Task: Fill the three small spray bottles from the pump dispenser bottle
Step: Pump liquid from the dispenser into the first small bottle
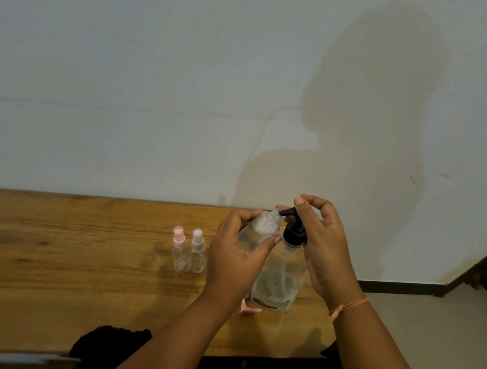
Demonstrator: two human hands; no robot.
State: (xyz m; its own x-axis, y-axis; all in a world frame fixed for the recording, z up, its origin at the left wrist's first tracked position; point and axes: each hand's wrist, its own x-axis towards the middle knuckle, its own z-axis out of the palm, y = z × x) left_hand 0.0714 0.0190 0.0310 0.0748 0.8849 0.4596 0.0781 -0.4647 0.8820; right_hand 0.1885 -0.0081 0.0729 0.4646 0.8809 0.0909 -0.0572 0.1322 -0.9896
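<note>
A clear pump dispenser bottle [279, 284] with a black pump head [294, 231] stands on the wooden table [66, 272]. My left hand [235, 260] holds an uncapped small clear spray bottle [262, 227] tilted, its open neck at the black nozzle. My right hand [324, 244] rests on top of the pump, fingers curled over it. Two capped small spray bottles stand upright to the left: one with a pink cap [180, 251], one with a white cap [198, 249]. A pink spray cap piece [247, 308] lies on the table under my left wrist.
The table's far edge meets a white wall [156, 88]. To the right the table ends and a light floor [429, 333] with a dark skirting strip shows. Dark cloth [110, 346] lies at the table's near edge.
</note>
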